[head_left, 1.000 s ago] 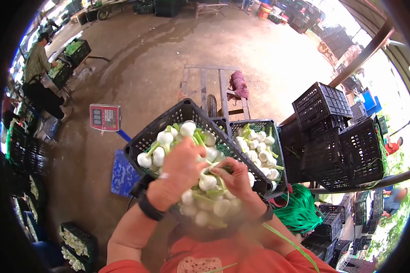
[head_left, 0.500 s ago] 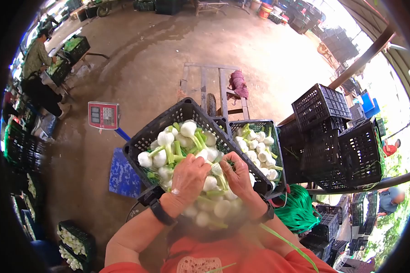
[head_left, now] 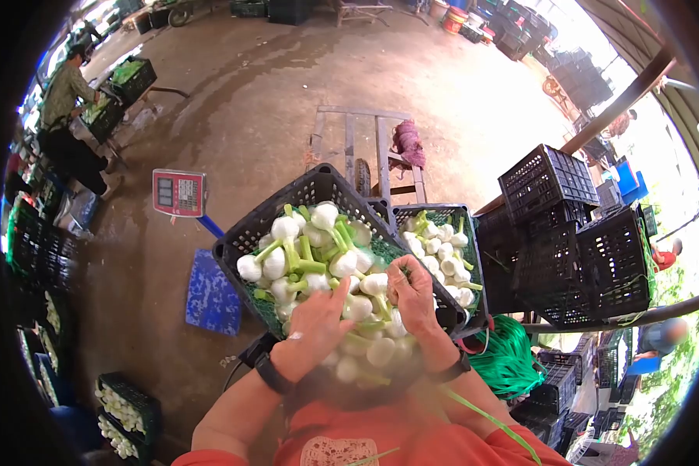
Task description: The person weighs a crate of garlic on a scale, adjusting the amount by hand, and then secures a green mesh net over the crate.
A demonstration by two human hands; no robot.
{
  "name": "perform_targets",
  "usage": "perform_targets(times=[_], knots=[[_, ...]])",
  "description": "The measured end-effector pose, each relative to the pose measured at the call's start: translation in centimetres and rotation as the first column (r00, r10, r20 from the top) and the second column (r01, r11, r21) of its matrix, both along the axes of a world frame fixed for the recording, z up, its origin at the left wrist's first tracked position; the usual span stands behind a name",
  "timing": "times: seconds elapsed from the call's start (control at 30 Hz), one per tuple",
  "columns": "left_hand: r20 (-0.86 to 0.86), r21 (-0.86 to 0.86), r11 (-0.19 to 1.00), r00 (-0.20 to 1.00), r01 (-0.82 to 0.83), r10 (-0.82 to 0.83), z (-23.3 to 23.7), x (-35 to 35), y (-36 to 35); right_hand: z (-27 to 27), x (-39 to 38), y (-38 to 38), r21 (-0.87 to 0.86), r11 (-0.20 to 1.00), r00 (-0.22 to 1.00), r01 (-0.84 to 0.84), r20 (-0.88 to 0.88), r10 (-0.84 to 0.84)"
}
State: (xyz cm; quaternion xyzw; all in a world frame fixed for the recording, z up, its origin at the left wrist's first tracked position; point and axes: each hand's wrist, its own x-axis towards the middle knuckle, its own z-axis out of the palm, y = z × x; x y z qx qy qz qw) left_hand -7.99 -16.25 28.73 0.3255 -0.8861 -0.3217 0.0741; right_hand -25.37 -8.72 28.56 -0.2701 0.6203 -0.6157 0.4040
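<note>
A black plastic crate (head_left: 276, 203) lined with green netting stands in front of me, full of white garlic bulbs (head_left: 285, 227) with cut green stems. My left hand (head_left: 318, 322) lies over the near bulbs, fingers stretched out and nothing gripped. Over the crate's right side is my right hand (head_left: 413, 295), its fingers curled in a pinch; whatever they hold is hidden. One garlic bulb (head_left: 375, 284) lies just left of the right fingertips. Bulbs nearest my body are blurred.
A second garlic crate (head_left: 474, 233) adjoins on the right, with stacked black crates (head_left: 547, 248) beyond. Green strips (head_left: 505, 361) hang below them. A red scale display (head_left: 180, 194) stands left, above a blue board (head_left: 212, 295). A person (head_left: 66, 116) works at far left.
My hands have moved apart from around one bulb. The left fingers have straightened and opened; my right hand has shifted right and up, still pinched.
</note>
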Motion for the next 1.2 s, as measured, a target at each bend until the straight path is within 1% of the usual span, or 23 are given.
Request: perform_targets(times=[0.07,0.13,0.17,0.2,0.27,0.3,0.33,0.4,0.47,0.53,0.57,0.63,0.7,0.73,0.83,0.87,0.9,0.93,1.0,1.07,1.13,1.17,1.2], knots=[[-0.065,0.014,1.000,0.998,0.002,-0.001,0.1,0.2,-0.1,0.0,-0.2,0.2,-0.012,1.000,1.000,-0.022,0.019,0.023],[-0.125,0.020,1.000,0.992,0.009,-0.006,1.3,-0.1,-0.2,0.0,-0.1,0.0,0.038,0.995,0.929,-0.093,-0.356,0.100],[-0.309,0.067,0.998,0.951,0.006,0.015,2.3,-0.7,0.0,0.4,0.2,0.1,0.090,0.987,0.888,-0.135,-0.430,0.161],[-0.481,0.118,0.993,0.876,0.012,0.047,3.1,-1.2,0.2,0.4,0.5,0.3,0.089,0.987,0.889,-0.136,-0.429,0.161],[-0.539,0.120,0.993,0.840,0.002,0.064,3.0,-2.4,0.3,0.3,0.8,0.8,0.029,0.937,0.800,-0.348,-0.512,0.313],[-0.597,0.123,0.992,0.798,-0.006,0.079,2.8,-2.9,0.3,0.8,0.6,1.2,0.099,0.920,0.779,-0.379,-0.504,0.374],[-0.600,0.123,0.992,0.796,-0.004,0.078,2.7,-3.3,0.2,0.8,0.3,1.6,0.100,0.921,0.777,-0.377,-0.507,0.373],[-0.543,0.225,0.974,0.825,-0.037,0.157,2.4,-3.7,0.2,0.6,-0.2,2.7,0.121,0.900,0.885,-0.418,-0.170,0.434],[-0.519,0.285,0.958,0.834,-0.040,0.190,2.5,-3.7,0.1,0.6,-0.3,2.9,0.098,0.896,0.890,-0.434,-0.108,0.443],[-0.491,0.339,0.940,0.845,-0.038,0.211,2.7,-3.7,-0.2,0.8,0.8,2.5,0.040,0.921,0.885,-0.387,-0.266,0.383],[-0.450,0.368,0.929,0.869,-0.028,0.205,2.7,-3.7,-0.3,0.6,1.1,2.3,0.038,0.921,0.885,-0.387,-0.266,0.383],[-0.407,0.396,0.918,0.891,-0.024,0.199,2.8,-3.4,-0.9,-0.1,1.3,2.0,0.136,0.938,0.748,-0.318,-0.573,0.336],[-0.416,0.500,0.859,0.901,0.112,0.126,2.8,-2.6,-1.8,-0.8,1.4,1.8,0.127,0.951,0.746,-0.283,-0.594,0.301],[-0.414,0.499,0.860,0.901,0.107,0.128,4.2,-1.8,-2.4,-0.8,1.4,1.5,0.118,0.962,0.740,-0.246,-0.619,0.265],[-0.367,0.449,0.893,0.919,0.040,0.144,8.2,0.4,-4.3,-0.2,1.6,1.6,0.138,0.975,0.829,-0.175,-0.513,0.221],[-0.396,0.120,0.992,0.918,0.040,0.011,8.5,0.5,-5.2,-0.3,1.7,1.6,0.134,0.981,0.865,-0.142,-0.465,0.189],[-0.378,-0.226,0.974,0.918,0.036,-0.122,8.6,0.7,-5.7,-0.6,1.6,1.6,0.133,0.980,0.864,-0.145,-0.467,0.191],[-0.380,-0.229,0.973,0.917,0.029,-0.117,7.7,0.4,-5.9,-0.9,1.5,1.6,0.141,0.980,0.881,-0.138,-0.435,0.187],[-0.257,-0.155,0.941,0.907,0.301,-0.333,4.2,-0.9,-6.3,-1.0,1.7,1.6,0.152,0.980,0.895,-0.130,-0.407,0.182],[-0.287,-0.120,0.944,0.899,0.309,-0.331,2.1,-1.1,-4.9,-0.7,1.8,1.9,0.079,0.993,0.901,-0.084,-0.419,0.110],[-0.231,-0.034,0.983,0.955,0.183,-0.186,0.9,-1.2,-2.6,0.0,1.9,1.9,0.078,0.992,0.881,-0.097,-0.458,0.122],[-0.228,-0.030,0.982,0.955,0.188,-0.190,0.7,-1.3,-1.3,0.2,1.9,1.8,0.072,0.990,0.858,-0.122,-0.494,0.141],[-0.317,-0.082,0.996,0.946,0.046,-0.070,0.8,-1.6,0.0,0.1,1.8,1.7,0.075,0.990,0.860,-0.119,-0.490,0.141]])
